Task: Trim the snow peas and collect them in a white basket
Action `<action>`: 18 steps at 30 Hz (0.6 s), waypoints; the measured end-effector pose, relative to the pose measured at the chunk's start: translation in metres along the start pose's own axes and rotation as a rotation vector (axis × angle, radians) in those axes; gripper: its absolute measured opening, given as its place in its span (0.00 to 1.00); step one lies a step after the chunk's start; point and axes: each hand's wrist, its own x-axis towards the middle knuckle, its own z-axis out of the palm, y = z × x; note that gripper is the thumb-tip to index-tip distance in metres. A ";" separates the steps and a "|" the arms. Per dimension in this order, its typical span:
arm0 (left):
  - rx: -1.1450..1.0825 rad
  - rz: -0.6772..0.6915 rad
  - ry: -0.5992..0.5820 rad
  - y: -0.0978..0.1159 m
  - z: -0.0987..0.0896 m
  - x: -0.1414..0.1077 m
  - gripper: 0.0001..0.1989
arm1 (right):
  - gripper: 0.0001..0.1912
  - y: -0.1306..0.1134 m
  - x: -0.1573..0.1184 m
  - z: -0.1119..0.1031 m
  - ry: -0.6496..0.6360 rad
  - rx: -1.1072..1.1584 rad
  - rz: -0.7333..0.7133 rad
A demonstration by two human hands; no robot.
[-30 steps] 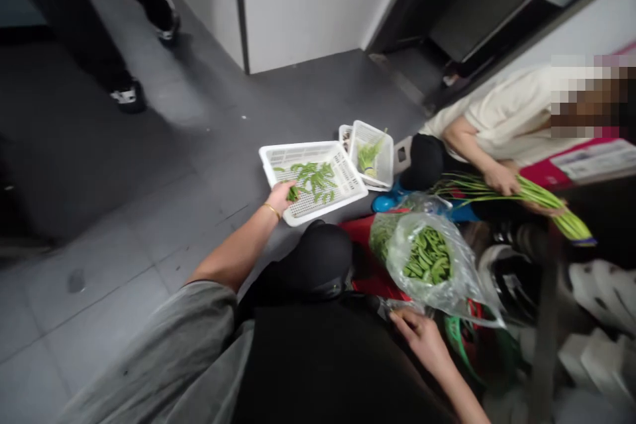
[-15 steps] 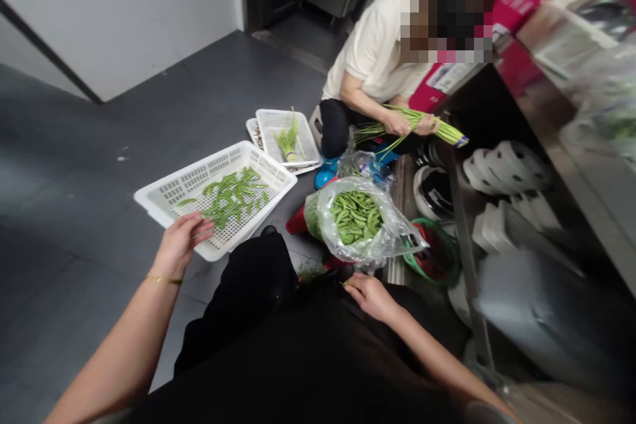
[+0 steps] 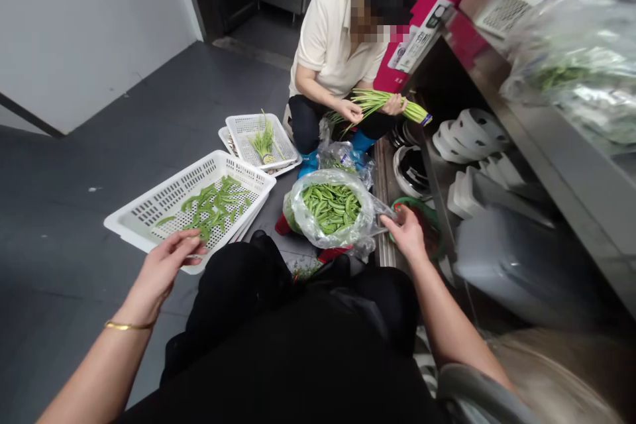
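My left hand [image 3: 169, 264] hovers over the near edge of a white perforated basket [image 3: 136, 212], fingers loosely stretched and apart. Green pea pods [image 3: 211, 205] lie scattered inside it, some right by the fingertips. Between my knees and the other person stands a clear plastic bag [image 3: 368, 212], its mouth spread wide, heaped with more pea pods [image 3: 332, 207]. My right hand [image 3: 408, 233] is at the bag's right side, thumb and fingers closed on its stretched-out plastic edge.
A person [image 3: 328, 46] sits opposite, both hands on a bunch of long green stalks [image 3: 382, 103]. Smaller white baskets [image 3: 238, 129] hold a leafy bundle [image 3: 263, 144]. On the right, a metal shelf [image 3: 546, 165] has white containers [image 3: 470, 136] beneath; a green-rimmed basin [image 3: 432, 212] stands nearby.
My right hand has moved from my lap out to the right, onto the bag's edge. My left hand stays by the basket's near edge. The view has shifted to the right.
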 end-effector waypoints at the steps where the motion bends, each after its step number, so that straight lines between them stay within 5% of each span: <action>1: 0.053 0.083 -0.064 0.012 0.015 0.002 0.23 | 0.43 0.002 0.010 0.003 -0.053 -0.046 0.071; 6: 0.306 0.330 -0.251 0.059 0.120 0.026 0.40 | 0.43 0.012 0.038 0.007 -0.002 -0.299 0.116; 8: 0.343 0.361 -0.300 0.066 0.156 0.037 0.36 | 0.31 0.014 0.041 0.001 -0.150 -0.240 0.070; 10: 0.322 0.357 -0.365 0.070 0.181 0.044 0.21 | 0.20 0.007 0.040 -0.005 -0.309 -0.059 -0.017; 12: 0.253 0.348 -0.455 0.074 0.196 0.043 0.10 | 0.17 -0.016 0.037 -0.003 -0.331 0.205 -0.122; 18: 0.264 0.473 -0.611 0.087 0.237 0.008 0.10 | 0.15 -0.118 0.037 0.038 -0.724 1.014 -0.115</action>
